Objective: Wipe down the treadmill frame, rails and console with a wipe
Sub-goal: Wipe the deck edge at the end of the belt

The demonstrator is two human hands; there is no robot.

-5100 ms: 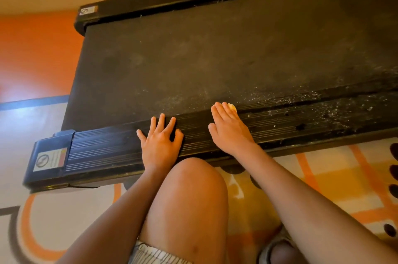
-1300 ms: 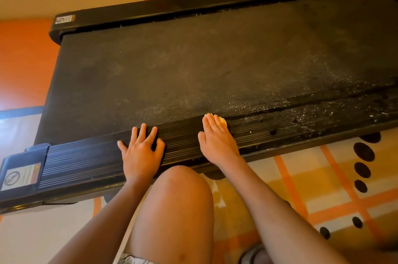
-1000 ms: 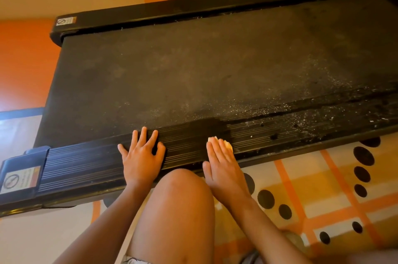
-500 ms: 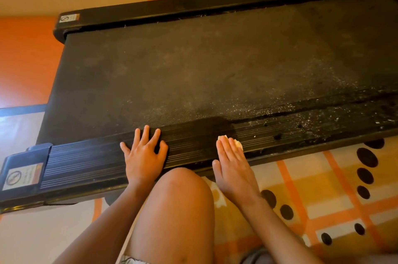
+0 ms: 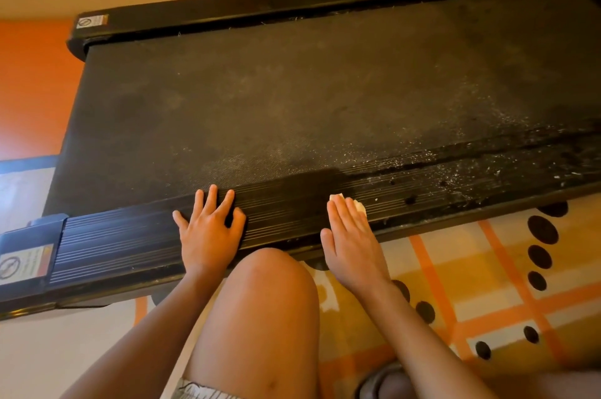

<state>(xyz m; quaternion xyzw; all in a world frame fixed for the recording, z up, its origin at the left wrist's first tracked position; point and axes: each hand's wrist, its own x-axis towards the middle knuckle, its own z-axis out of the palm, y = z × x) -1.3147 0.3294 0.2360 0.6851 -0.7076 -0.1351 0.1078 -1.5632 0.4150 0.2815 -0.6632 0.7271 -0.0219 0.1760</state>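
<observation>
A black treadmill lies across the view, with its dusty belt [image 5: 309,99] and a ribbed near side rail [image 5: 286,206]. My right hand [image 5: 351,239] lies flat with straight fingers on that rail and presses a small pale wipe [image 5: 357,205], which peeks out past the fingertips. My left hand [image 5: 209,229] rests spread and flat on the rail to the left. The rail looks darker and clean between my hands. To the right of the wipe it carries white crumbs and dust [image 5: 455,177].
The far side rail [image 5: 292,8] runs along the wall. A grey end cap with a warning sticker [image 5: 26,262] closes the near rail at the left. My bare knee [image 5: 270,284] is between my arms. An orange patterned mat [image 5: 487,284] covers the floor at right.
My right hand with the wipe slid back toward the rail's near edge and then a little to the right. My left hand stayed on the rail.
</observation>
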